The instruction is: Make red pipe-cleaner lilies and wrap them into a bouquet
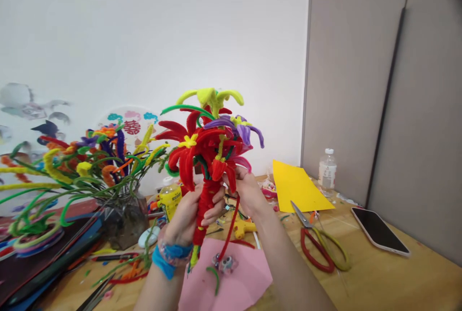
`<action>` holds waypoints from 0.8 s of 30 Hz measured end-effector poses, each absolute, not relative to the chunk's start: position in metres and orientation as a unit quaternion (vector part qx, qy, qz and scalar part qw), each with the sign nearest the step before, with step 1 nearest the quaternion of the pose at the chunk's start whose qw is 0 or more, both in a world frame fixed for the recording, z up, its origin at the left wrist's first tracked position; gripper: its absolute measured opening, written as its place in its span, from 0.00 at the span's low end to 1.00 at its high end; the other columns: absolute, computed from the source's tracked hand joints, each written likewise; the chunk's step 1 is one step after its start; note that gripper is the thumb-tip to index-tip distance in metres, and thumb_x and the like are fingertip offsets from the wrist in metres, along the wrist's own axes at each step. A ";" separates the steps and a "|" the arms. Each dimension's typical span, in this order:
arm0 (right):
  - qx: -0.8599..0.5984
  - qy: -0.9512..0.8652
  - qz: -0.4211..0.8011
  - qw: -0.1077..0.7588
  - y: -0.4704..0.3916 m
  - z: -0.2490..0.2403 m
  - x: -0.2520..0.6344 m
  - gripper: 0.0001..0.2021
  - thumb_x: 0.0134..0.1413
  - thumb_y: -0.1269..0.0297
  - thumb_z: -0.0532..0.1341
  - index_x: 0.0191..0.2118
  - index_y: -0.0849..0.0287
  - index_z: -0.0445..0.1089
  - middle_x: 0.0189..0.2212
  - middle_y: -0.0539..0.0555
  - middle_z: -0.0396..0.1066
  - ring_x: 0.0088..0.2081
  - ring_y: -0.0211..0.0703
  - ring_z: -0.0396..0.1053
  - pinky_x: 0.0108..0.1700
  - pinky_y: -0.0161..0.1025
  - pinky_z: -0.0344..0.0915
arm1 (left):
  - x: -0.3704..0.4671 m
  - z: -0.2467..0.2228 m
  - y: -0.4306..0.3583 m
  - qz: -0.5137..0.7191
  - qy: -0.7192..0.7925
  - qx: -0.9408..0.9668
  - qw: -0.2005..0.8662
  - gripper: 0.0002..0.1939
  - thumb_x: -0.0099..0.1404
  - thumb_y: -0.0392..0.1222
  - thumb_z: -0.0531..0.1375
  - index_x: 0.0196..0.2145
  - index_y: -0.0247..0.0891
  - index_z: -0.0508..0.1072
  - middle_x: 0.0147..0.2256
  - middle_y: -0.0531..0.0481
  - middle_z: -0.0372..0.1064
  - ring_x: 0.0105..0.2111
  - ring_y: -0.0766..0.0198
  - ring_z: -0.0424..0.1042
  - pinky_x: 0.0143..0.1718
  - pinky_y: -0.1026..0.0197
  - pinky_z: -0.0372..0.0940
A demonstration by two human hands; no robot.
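Observation:
My left hand [187, 212] wraps around the stem of a pipe-cleaner bouquet [206, 200], held upright over the table. Its handle is bound in red fuzzy pipe cleaner, with yellow-green and green ends poking out at the bottom. Red, purple, pink and yellow-green flowers fan out on top. At the bouquet's right side, just under the blooms, my right hand [248, 193] has closed fingers, their tips partly hidden by a red petal. A loose red pipe cleaner [230, 231] hangs down from the fingers of this hand toward the pink paper [249, 277].
Scissors [317, 243] lie open right of my arm, near yellow paper [301, 188], a clear bottle [327, 169] and a phone [380, 231]. On the left stands a vase [124, 222] of pipe-cleaner flowers beside a yellow bottle [169, 198]. A small yellow tool [244, 227] and scraps are scattered about.

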State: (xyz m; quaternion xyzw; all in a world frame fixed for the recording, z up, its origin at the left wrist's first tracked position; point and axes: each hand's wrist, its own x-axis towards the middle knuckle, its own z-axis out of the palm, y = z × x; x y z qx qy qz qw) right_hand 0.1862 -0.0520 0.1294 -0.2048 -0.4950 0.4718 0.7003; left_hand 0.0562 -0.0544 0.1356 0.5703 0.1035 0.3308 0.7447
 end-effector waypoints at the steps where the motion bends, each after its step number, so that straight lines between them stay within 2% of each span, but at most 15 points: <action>1: -0.205 -0.502 0.471 0.695 -0.052 0.129 0.186 0.10 0.33 0.63 0.67 0.25 0.60 0.67 0.16 0.43 0.62 0.16 0.28 0.49 0.17 0.28 0.44 | 0.056 0.136 -0.054 0.324 0.098 0.570 0.749 0.16 0.62 0.42 0.45 0.20 0.35 0.62 0.12 0.57 0.49 0.10 0.76 0.44 0.09 0.76 0.43; 7: -0.213 -0.527 0.516 0.640 -0.051 0.122 0.188 0.12 0.36 0.60 0.67 0.21 0.60 0.63 0.12 0.41 0.55 0.15 0.28 0.46 0.17 0.28 0.43 | 0.050 0.131 -0.046 0.288 0.104 0.579 0.756 0.18 0.62 0.46 0.46 0.20 0.34 0.64 0.11 0.57 0.49 0.09 0.77 0.44 0.07 0.76 0.42; 13: -0.223 -0.561 0.483 0.634 -0.054 0.122 0.186 0.14 0.39 0.55 0.66 0.21 0.60 0.65 0.12 0.43 0.57 0.15 0.29 0.50 0.18 0.29 0.47 | 0.044 0.128 -0.043 0.277 0.148 0.601 0.735 0.18 0.62 0.45 0.46 0.22 0.32 0.66 0.10 0.56 0.54 0.07 0.77 0.46 0.07 0.74 0.43; 16: -0.232 -0.553 0.442 0.667 -0.056 0.126 0.179 0.12 0.42 0.55 0.65 0.24 0.60 0.69 0.15 0.44 0.61 0.16 0.30 0.53 0.19 0.30 0.51 | 0.053 0.130 -0.047 0.365 0.189 0.605 0.682 0.18 0.63 0.47 0.46 0.24 0.33 0.66 0.09 0.56 0.55 0.08 0.75 0.50 0.09 0.72 0.47; 20: -0.217 -0.514 0.464 0.688 -0.050 0.123 0.167 0.14 0.44 0.51 0.63 0.26 0.59 0.68 0.12 0.42 0.57 0.13 0.29 0.51 0.16 0.29 0.49 | 0.070 0.132 -0.057 0.555 0.257 0.549 0.570 0.13 0.62 0.49 0.49 0.31 0.37 0.65 0.10 0.60 0.56 0.07 0.71 0.53 0.07 0.69 0.49; 22: -0.208 -0.489 0.498 0.685 -0.046 0.119 0.163 0.15 0.42 0.50 0.63 0.27 0.58 0.68 0.11 0.41 0.56 0.11 0.29 0.50 0.14 0.29 0.47 | 0.074 0.133 -0.060 0.581 0.286 0.529 0.548 0.15 0.62 0.52 0.49 0.33 0.39 0.65 0.11 0.60 0.58 0.07 0.70 0.54 0.07 0.67 0.49; 24: -0.200 -0.473 0.522 0.681 -0.043 0.117 0.161 0.16 0.42 0.49 0.63 0.28 0.58 0.67 0.11 0.40 0.57 0.09 0.29 0.48 0.13 0.29 0.45 | 0.074 0.133 -0.061 0.561 0.285 0.535 0.564 0.20 0.62 0.58 0.46 0.34 0.38 0.65 0.12 0.58 0.60 0.07 0.70 0.54 0.08 0.65 0.51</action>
